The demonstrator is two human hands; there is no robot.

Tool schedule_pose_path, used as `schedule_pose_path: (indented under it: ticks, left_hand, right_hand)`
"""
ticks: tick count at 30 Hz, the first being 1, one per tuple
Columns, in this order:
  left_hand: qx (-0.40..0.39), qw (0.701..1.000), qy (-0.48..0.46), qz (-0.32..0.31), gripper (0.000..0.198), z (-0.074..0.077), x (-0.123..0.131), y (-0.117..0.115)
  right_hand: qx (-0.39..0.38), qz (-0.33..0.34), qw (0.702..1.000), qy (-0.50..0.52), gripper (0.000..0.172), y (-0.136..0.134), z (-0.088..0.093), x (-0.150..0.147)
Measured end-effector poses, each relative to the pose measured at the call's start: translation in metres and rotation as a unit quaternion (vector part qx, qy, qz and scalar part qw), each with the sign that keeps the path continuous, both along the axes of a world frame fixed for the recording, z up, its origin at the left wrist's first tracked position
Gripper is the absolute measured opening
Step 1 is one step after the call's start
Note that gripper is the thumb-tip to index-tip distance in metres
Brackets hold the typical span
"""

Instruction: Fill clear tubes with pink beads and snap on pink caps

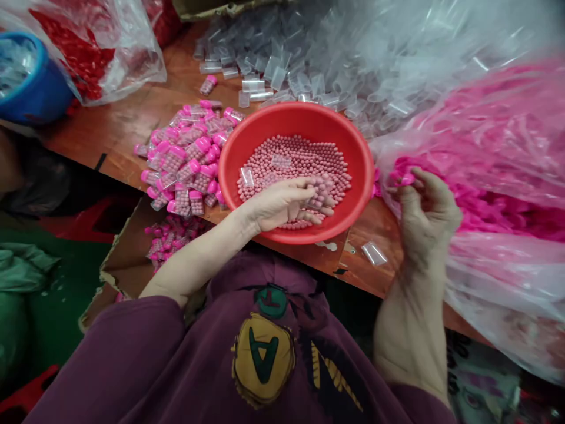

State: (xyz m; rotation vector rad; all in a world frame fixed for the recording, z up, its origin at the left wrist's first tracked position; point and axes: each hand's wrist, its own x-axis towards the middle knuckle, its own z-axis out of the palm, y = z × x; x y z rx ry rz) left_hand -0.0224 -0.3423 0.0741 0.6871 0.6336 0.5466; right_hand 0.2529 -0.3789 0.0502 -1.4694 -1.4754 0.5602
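Note:
My left hand [286, 203] is over the red basin [227, 176], its fingers curled round a small clear container filled with pink beads [318, 193]. Loose pink beads [304, 156] cover the bottom of the basin, and two clear containers [247, 176] lie among them. At the mouth of a plastic bag on the right, my right hand [428, 203] pinches a bright pink cap [406, 178] between thumb and fingers. Many more pink caps [498, 206] fill that bag behind the hand.
Left of the basin lies a heap of filled, pink-capped containers [185, 156], with more in a cardboard box [119, 265] below. Clear containers [278, 76] are piled behind the basin, and one container [374, 253] lies near the table edge. A blue bucket [48, 82] stands far left.

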Motion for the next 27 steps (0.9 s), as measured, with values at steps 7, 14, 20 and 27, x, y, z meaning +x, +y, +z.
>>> schedule_pose_path:
  ticks: [7, 14, 20, 27]
  left_hand:
    - [-0.016, 1.000, 0.017, 0.010, 0.019, 0.000, -0.003, -0.010]
    - [0.006, 0.999, 0.047, 0.012, 0.027, -0.002, -0.005, -0.009]
    - [0.025, 0.997, 0.054, 0.050, 0.044, 0.002, -0.008, -0.009]
    - [0.009, 0.996, 0.024, 0.089, 0.053, -0.007, -0.010, -0.007]
  right_hand:
    - [-0.012, 0.102, 0.992, 0.073, 0.033, -0.010, 0.013, -0.063]
    - [-0.023, 0.112, 0.986, 0.120, 0.031, 0.004, 0.001, -0.069]
    - [-0.012, 0.126, 0.979, 0.163, 0.047, 0.015, -0.007, -0.074]
    - [-0.043, 0.105, 0.987, 0.110, 0.035, 0.007, -0.009, -0.075]
